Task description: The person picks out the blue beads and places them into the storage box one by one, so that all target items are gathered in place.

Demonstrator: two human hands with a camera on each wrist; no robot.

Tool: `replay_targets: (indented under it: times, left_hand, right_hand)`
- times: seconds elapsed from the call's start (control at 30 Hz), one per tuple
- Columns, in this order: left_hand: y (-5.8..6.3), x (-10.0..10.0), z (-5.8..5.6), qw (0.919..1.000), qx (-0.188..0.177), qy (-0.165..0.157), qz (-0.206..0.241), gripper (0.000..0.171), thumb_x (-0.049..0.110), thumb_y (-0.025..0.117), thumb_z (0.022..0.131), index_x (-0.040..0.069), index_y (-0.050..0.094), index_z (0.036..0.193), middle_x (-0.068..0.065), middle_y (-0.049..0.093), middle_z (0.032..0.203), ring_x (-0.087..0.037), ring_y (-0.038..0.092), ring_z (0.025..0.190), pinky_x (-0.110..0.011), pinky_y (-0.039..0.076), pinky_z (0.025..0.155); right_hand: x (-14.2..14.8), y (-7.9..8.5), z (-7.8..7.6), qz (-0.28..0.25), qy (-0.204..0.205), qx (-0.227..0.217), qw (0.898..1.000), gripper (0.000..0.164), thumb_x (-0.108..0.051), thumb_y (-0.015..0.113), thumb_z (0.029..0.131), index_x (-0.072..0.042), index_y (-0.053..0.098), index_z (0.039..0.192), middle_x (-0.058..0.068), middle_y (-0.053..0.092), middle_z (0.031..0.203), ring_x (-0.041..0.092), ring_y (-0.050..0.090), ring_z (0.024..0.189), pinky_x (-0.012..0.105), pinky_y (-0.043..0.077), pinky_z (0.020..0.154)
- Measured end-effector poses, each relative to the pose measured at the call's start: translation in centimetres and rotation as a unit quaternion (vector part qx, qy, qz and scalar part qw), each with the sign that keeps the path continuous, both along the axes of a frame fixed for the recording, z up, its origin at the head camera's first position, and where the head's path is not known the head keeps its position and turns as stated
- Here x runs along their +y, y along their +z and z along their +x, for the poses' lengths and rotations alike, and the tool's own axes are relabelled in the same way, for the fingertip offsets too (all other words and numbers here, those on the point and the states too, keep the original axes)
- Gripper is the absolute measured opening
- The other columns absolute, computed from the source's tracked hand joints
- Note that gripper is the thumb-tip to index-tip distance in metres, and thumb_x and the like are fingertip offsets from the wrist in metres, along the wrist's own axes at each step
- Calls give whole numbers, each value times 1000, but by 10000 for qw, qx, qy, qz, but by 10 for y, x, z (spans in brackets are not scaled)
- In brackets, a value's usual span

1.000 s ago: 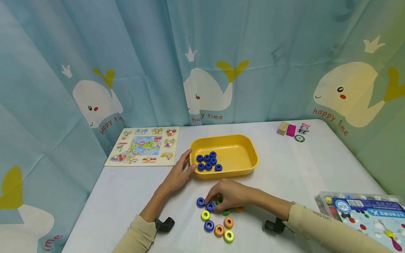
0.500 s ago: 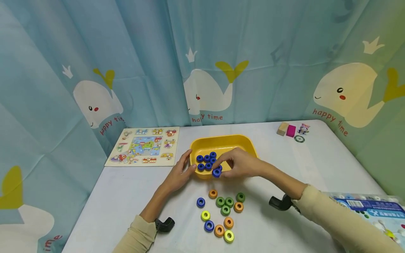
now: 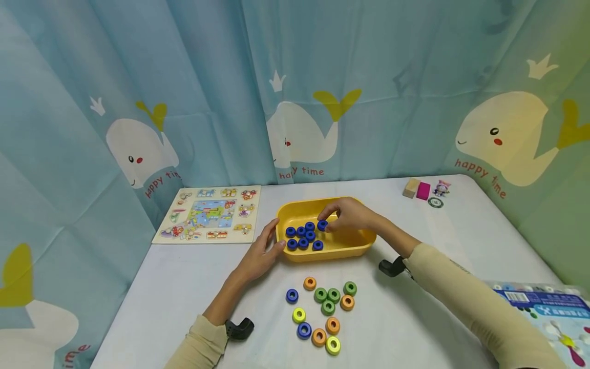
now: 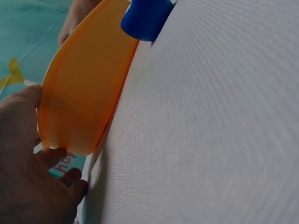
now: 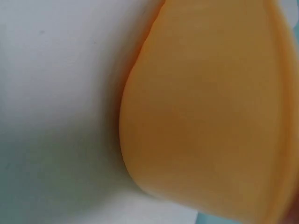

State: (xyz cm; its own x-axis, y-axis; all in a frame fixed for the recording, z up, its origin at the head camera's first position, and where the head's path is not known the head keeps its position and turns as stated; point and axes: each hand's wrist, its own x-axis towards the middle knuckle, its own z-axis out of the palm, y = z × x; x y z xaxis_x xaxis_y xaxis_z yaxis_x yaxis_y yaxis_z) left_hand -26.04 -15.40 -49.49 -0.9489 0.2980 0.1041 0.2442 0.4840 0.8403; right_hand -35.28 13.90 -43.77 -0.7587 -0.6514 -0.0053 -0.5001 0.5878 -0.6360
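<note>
My right hand (image 3: 352, 214) is over the yellow tray (image 3: 341, 252), its thumb and fingers pinching a blue ring (image 3: 322, 225) low inside it. Several other blue rings (image 3: 302, 243) are grouped in the tray's left half. At the tray's left end rests my left hand (image 3: 258, 259), fingertips and thumb touching the rim without closing round it. The left wrist view shows that hand (image 4: 32, 172) against the tray's orange-looking wall (image 4: 88, 88). In the right wrist view the tray's outer wall (image 5: 201, 112) fills much of the picture and hides the right fingers.
In front of the tray lie loose rings: blue (image 3: 304, 330), green (image 3: 334, 295), orange (image 3: 319, 337) and yellow (image 3: 333, 345). A wooden puzzle board (image 3: 214, 233) is at left. Small blocks (image 3: 423, 190) and a figurine (image 3: 441, 188) stand back right; a plastic case (image 3: 544, 307) sits near right.
My right hand picked up a blue ring from the loose group, carried it over the tray's front rim and moved it farther back inside. The left hand stayed at the tray's left end.
</note>
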Motion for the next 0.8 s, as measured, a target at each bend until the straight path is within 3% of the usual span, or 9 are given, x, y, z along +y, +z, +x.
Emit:
replay_targets:
  times: [0.1, 0.27, 0.53, 0.8]
  left_hand:
    - [-1, 0, 0, 10000, 0, 9, 19, 65, 46, 52, 92, 34, 20, 147, 11, 23, 149, -10, 25, 134, -37, 21, 109]
    - [-3, 2, -1, 10000, -11, 2, 15, 64, 42, 52, 93, 34, 20, 147, 13, 22, 149, -10, 25, 134, -37, 21, 109]
    - [1, 1, -1, 10000, -58, -17, -38, 65, 46, 52, 92, 33, 20, 148, 12, 23, 149, -10, 25, 134, -37, 21, 109]
    - [-1, 0, -1, 10000, -25, -12, 32, 64, 38, 53, 94, 31, 20, 148, 10, 22, 150, -11, 25, 134, -38, 21, 109]
  right_hand:
    - [-3, -9, -7, 78, 14, -77, 9999, 24, -22, 79, 75, -21, 73, 98, -10, 68, 96, 18, 59, 89, 32, 47, 72]
    - [-5, -19, -11, 134, -18, -287, 9995, 23, -20, 79, 75, -23, 73, 97, -11, 67, 96, 16, 60, 98, 35, 47, 84]
    - [-8, -19, -9, 243, 41, -425, 9988, 24, -20, 78, 76, -20, 72, 99, -9, 67, 98, 14, 58, 99, 33, 47, 85]
    - [-10, -21, -11, 254, -26, -495, 9984, 24, -23, 77, 76, -21, 72, 100, -10, 66, 99, 13, 57, 99, 32, 46, 85]
